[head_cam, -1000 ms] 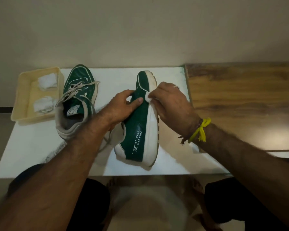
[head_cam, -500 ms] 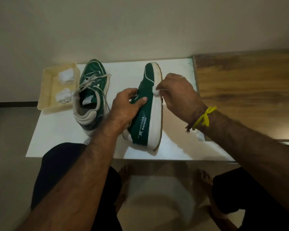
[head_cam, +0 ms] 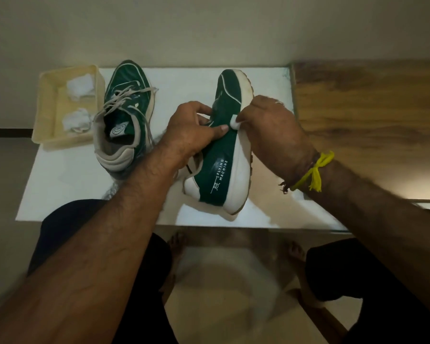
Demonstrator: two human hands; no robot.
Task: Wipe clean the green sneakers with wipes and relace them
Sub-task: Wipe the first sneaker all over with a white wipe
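Two crumpled white wipes [head_cam: 80, 88] lie in a shallow cream tray [head_cam: 47, 100] at the far left of the white tabletop [head_cam: 72, 180], one toward the back and one nearer the front. Just beside the tray stands the laced green sneaker [head_cam: 124, 115], upright on its sole, toe pointing away, its pale laces loose over the tongue and its grey padded heel collar toward the person.

Next comes the left hand [head_cam: 191, 130], which grips the second green sneaker [head_cam: 221, 155] from the opening side, thumb stretched across the green canvas and the other fingers curled over the upper edge. This shoe is tipped on its side with the thick white sole facing right and the toe pointing away; white lettering on its heel quarter reads "FLYING MACHINE". Whether its heel touches the tabletop I cannot tell.

Against the seam where green meets white sole, the right hand [head_cam: 276, 135] pinches a small folded wipe [head_cam: 234, 122], fingers bunched tightly around it and pressing it to the shoe. A yellow thread band [head_cam: 315, 172] is tied at that wrist. Beyond it, at the far right, a wood-grain surface [head_cam: 372, 120] adjoins the white top.
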